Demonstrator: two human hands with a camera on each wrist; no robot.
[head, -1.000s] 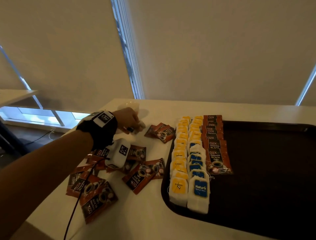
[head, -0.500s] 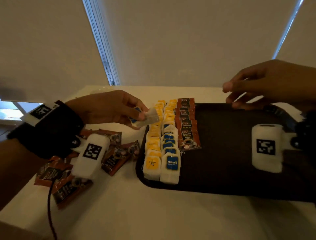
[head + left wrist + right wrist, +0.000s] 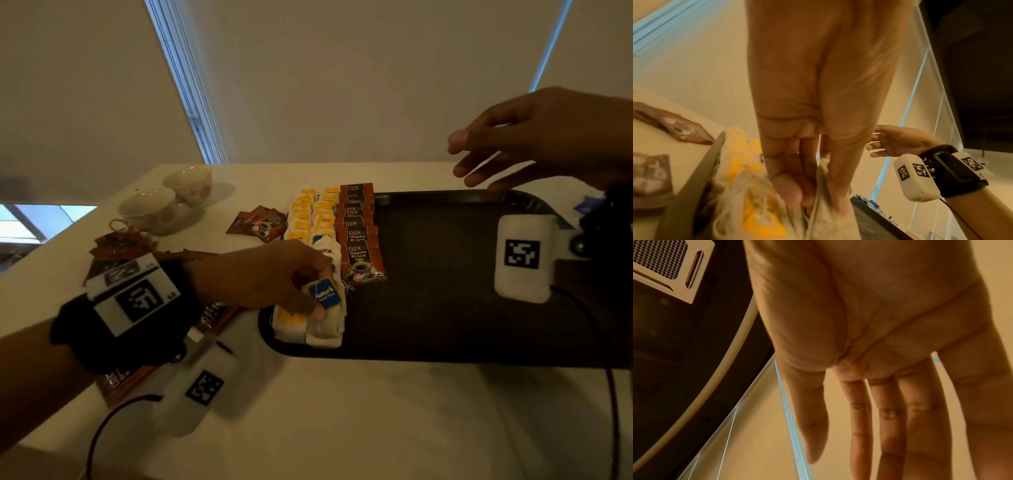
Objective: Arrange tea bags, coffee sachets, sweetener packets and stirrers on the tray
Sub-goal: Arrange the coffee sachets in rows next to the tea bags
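A dark tray (image 3: pixel 462 329) lies on the white table. Along its left side run two rows of tea bags (image 3: pixel 310 219) and a row of brown coffee sachets (image 3: pixel 358 236). My left hand (image 3: pixel 274 277) pinches a blue-tagged tea bag (image 3: pixel 323 294) at the near end of the second row, low over the bags there. In the left wrist view the thumb and fingers (image 3: pixel 793 185) close on white tea bag paper (image 3: pixel 828 216). My right hand (image 3: pixel 534 137) hovers over the tray's far right corner, fingers spread, holding nothing. Its straight fingers (image 3: pixel 888 418) fill the right wrist view.
Loose coffee sachets (image 3: pixel 258 222) lie on the table left of the tray, more under my left wrist (image 3: pixel 120 246). Two white cups (image 3: pixel 171 202) stand at the far left. Blue packets (image 3: pixel 871 204) show beyond the tray. A window blind (image 3: pixel 308 75) backs the table.
My left hand picked up a tea bag near the cups, carried it right to the tray, and lowered it to the near end of the blue-tagged row. The right hand came into view above the tray.
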